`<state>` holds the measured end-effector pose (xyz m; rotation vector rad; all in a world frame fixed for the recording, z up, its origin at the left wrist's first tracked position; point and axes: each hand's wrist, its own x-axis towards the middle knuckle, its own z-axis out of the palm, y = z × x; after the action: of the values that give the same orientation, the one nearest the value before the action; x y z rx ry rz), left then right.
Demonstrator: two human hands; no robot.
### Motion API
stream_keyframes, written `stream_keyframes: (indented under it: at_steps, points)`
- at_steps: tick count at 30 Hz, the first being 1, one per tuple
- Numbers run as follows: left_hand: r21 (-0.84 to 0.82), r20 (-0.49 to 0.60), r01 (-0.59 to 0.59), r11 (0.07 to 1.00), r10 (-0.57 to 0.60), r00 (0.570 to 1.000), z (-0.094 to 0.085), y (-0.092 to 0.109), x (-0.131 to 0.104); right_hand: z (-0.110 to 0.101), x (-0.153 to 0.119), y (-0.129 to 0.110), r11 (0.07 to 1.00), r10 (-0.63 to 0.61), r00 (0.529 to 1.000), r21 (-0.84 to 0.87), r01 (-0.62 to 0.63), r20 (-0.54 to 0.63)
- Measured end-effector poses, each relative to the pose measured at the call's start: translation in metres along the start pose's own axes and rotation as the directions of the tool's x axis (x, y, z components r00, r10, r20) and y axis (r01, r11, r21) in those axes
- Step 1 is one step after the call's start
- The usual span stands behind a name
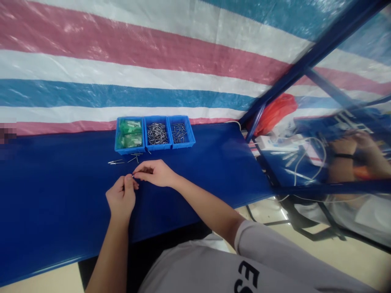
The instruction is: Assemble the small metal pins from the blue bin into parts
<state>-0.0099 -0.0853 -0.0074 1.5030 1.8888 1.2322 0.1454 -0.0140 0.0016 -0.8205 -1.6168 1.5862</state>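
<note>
A small metal piece (133,176) is showing as a glint between the fingertips of both hands, above the blue table (210,167) and in front of the bins; fingers are hiding most of it, so I cannot tell its exact kind. The left hand (121,197) is pinching it between thumb and finger, and the right hand (157,173) is pinching at the same spot. Work on this piece is apparently under way, not finished. A few loose nail-like pins (116,162) are lying near the left blue bin (130,151); whether they are done or waiting, I cannot tell. Plenty seems to be left: the middle blue bin (159,147) is holding a dense heap of metal pins (157,133), the right blue bin (185,145) is holding fewer, and the left one is containing green plastic packets (131,134).
</note>
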Motion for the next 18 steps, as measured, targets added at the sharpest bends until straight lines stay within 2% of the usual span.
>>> stream_keyframes:
  at_steps: [7, 9, 13, 18]
  points:
    - [-0.121, -0.021, -0.043, 0.992, 0.04, 0.999, 0.0026, -0.0012, -0.0019, -0.0002, 0.0008, -0.0021, 0.996, -0.074, 0.995, -0.057, 0.071, -0.065]
    - [-0.138, -0.017, -0.049, 0.989, 0.047, 0.999, 0.0048, -0.0031, -0.0022, -0.0003, 0.0014, -0.0022, 0.998, -0.052, 0.995, -0.035, 0.049, -0.081]
    - [-0.06, -0.024, -0.03, 0.998, 0.029, 0.999, 0.0076, -0.0048, -0.0033, -0.0005, 0.0027, -0.0016, 0.994, 0.047, 0.997, 0.103, -0.041, -0.057]
    - [0.026, -0.032, -0.02, 0.999, 0.021, 0.999, 0.0067, -0.002, -0.0028, -0.0009, 0.004, -0.0004, 0.977, 0.024, 0.999, 0.212, -0.016, -0.035]
